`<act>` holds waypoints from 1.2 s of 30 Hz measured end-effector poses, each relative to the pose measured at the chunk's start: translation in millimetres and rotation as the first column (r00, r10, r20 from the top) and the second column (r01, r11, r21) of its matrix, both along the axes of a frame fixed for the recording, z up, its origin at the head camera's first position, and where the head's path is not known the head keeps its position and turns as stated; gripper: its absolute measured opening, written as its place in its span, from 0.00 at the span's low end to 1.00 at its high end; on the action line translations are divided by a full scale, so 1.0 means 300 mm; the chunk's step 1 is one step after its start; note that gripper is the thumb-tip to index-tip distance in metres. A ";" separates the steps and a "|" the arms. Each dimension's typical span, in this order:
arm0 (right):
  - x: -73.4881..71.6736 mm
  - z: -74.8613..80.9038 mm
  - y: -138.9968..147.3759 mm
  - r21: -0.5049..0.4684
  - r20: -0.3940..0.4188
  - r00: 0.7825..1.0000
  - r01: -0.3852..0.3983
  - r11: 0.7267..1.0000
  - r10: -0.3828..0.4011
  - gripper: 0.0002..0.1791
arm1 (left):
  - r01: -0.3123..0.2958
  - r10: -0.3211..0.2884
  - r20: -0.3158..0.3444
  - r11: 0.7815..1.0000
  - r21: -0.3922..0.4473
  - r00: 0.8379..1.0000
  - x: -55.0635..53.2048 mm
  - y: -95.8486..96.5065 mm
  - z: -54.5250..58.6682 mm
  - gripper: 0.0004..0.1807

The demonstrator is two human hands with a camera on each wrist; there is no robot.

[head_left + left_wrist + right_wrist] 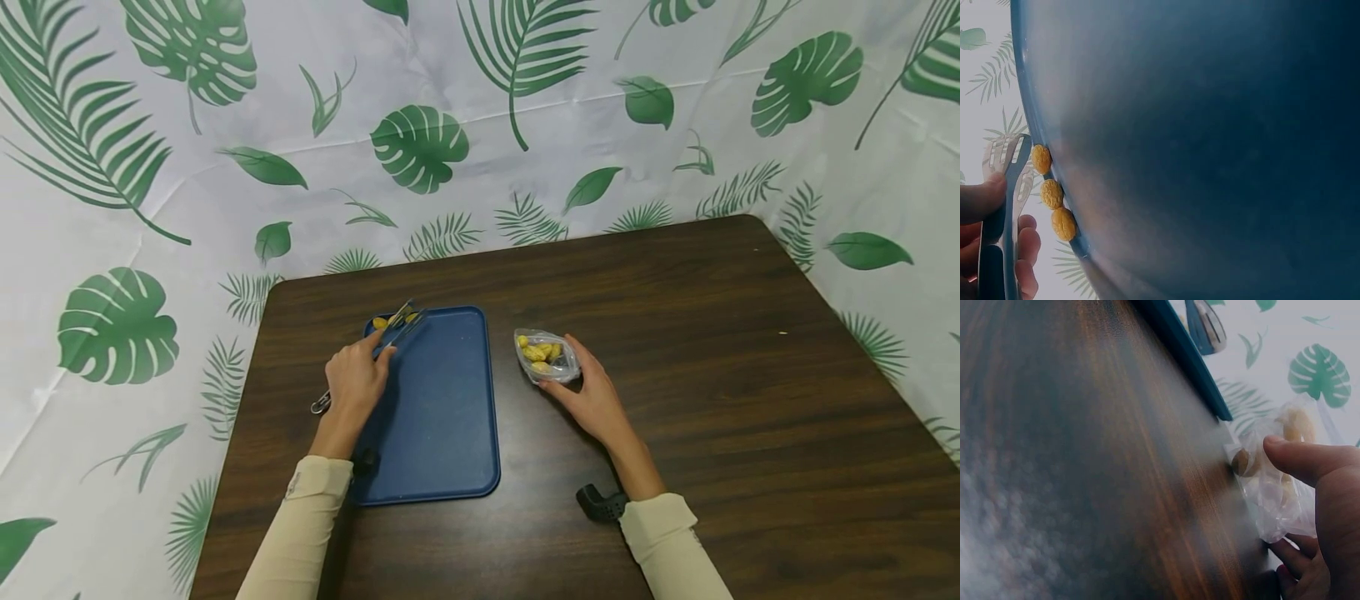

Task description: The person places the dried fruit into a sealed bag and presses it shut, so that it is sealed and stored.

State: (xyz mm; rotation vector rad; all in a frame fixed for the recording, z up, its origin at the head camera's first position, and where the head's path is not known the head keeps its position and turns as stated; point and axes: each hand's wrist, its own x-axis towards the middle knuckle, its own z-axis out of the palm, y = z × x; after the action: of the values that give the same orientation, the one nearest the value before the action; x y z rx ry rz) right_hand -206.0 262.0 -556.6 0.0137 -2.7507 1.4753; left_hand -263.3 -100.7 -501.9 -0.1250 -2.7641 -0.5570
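Note:
My left hand point(356, 379) holds a pair of metal tongs point(1009, 206) over the far left corner of a blue tray point(435, 417). Their slotted ends stand apart, and I see nothing between them. Beside them, three wrinkled yellow walnut-like pieces point(1052, 194) lie in a row along the tray's far edge. To the right of the tray, my right hand point(592, 396) grips the side of a clear plastic bag point(564, 367), thumb on the near side. Several more of the yellow pieces point(535, 353) sit inside its open top. The right wrist view shows the thumb against the bag's plastic.
Both the tray and the bag rest on a dark wood-grain table point(712, 350). Behind and beside it hangs a white cloth point(315, 208) with green leaf prints. A tiny pale speck point(782, 333) lies on the table's right side.

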 end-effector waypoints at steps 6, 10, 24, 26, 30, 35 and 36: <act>0.001 0.000 0.001 -0.002 -0.005 1.000 -0.001 1.000 0.001 0.51 | -0.015 0.015 0.028 1.000 -0.026 0.999 -0.010 0.001 -0.001 0.23; 0.000 0.000 0.002 -0.004 -0.001 1.000 0.001 1.000 -0.001 0.51 | -0.020 0.021 0.040 0.999 -0.031 0.999 -0.016 0.003 -0.003 0.22; -0.001 -0.001 0.002 0.004 -0.010 1.000 -0.001 1.000 0.001 0.51 | -0.043 0.046 0.066 0.998 -0.048 0.997 -0.010 0.009 -0.004 0.18; 0.000 0.000 0.001 0.005 -0.009 1.000 -0.003 1.000 0.003 0.51 | -0.046 0.049 0.063 0.998 -0.044 0.997 -0.004 0.008 -0.001 0.17; 0.001 0.004 0.000 0.001 -0.004 1.000 -0.003 1.000 0.003 0.51 | -0.044 0.046 0.050 0.998 -0.034 0.998 0.004 0.009 0.009 0.17; 0.002 0.006 0.000 -0.003 0.000 1.000 -0.001 1.000 0.001 0.51 | -0.037 0.037 0.025 0.999 -0.020 0.999 0.012 0.013 0.027 0.17; 0.002 0.005 0.000 -0.002 -0.001 1.000 -0.001 1.000 0.001 0.51 | -0.035 0.036 0.021 0.999 -0.016 0.999 0.013 0.014 0.030 0.17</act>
State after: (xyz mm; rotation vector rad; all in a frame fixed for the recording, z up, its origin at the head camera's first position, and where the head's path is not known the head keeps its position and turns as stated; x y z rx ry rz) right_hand -205.3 262.0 -554.9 0.0149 -2.7491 1.4775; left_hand -259.3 -96.5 -492.8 -0.0738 -2.7860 -0.5310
